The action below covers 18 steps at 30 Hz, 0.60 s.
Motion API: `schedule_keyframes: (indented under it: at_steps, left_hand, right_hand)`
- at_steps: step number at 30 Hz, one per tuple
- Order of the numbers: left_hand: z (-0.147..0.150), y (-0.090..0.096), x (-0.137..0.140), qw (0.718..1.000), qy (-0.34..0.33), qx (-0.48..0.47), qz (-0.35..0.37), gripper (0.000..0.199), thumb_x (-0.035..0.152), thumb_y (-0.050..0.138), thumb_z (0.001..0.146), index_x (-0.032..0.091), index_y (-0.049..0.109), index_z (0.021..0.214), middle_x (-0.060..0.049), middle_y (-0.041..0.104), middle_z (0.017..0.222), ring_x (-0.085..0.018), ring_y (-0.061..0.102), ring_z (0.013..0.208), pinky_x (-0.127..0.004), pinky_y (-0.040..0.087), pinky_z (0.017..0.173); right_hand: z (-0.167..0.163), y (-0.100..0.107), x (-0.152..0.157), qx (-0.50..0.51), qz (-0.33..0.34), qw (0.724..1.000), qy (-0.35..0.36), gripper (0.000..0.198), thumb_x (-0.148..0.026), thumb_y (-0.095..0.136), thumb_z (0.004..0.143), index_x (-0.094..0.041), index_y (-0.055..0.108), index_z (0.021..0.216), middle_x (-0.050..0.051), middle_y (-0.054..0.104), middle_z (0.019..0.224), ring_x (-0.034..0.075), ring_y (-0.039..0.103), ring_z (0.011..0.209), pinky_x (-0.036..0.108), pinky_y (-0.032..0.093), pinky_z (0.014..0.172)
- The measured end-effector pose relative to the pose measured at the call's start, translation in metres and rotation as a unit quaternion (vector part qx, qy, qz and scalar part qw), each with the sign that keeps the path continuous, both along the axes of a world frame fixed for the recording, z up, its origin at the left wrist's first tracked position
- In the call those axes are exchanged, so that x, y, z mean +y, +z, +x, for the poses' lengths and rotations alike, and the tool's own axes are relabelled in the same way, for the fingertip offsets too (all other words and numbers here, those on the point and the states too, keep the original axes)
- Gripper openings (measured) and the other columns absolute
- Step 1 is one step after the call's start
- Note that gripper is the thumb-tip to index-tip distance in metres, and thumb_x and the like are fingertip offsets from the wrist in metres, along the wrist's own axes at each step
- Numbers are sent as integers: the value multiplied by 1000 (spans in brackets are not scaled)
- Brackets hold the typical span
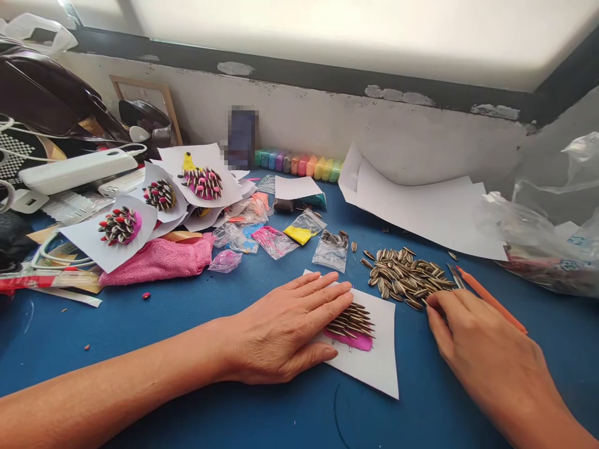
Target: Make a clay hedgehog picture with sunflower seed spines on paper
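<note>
My left hand [290,324] lies flat with its fingers stretched out, over the left part of a white paper sheet [379,371]. Beneath and beside its fingers shows a pink clay shape [358,341] studded with rows of striped sunflower seeds [353,321]; part of it is hidden by the hand. My right hand [484,349] is at the right edge of a pile of sunflower seeds [402,274]. Its thumb and index finger are pinched together around what looks like the tip of a seed, mostly hidden by the fingers.
An orange craft knife [491,299] lies beyond my right hand. Small bags of coloured clay, such as a yellow one [298,234], lie behind the paper. Seed-covered figures on paper [206,181] and a pink cloth [159,259] are at left. White sheets [421,212] lean against the wall.
</note>
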<state>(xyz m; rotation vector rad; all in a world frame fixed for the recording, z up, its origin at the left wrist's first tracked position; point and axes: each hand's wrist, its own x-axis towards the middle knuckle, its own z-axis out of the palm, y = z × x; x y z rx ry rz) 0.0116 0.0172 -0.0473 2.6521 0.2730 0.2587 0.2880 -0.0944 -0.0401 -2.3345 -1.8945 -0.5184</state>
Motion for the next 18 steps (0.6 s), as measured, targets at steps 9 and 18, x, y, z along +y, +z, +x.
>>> schedule_keyframes:
  at_steps: [9,18]
  left_hand:
    - [-2,-1,0,1000,-7,12,3,62,40,43,104,10,29,156,-11,27,164,-29,15,155,-49,17,126]
    - [-1,-1,0,1000,-3,8,2,64,40,48,102,10,29,156,-12,27,164,-29,15,155,-48,17,126]
  right_hand:
    - [-9,22,-12,148,21,983,109,32,-51,41,99,-28,60,91,-4,66,66,13,59,45,24,45,39]
    - [-53,17,-19,223,-18,934,278,11,-23,51,99,-27,61,101,-2,70,83,10,69,68,16,52,60]
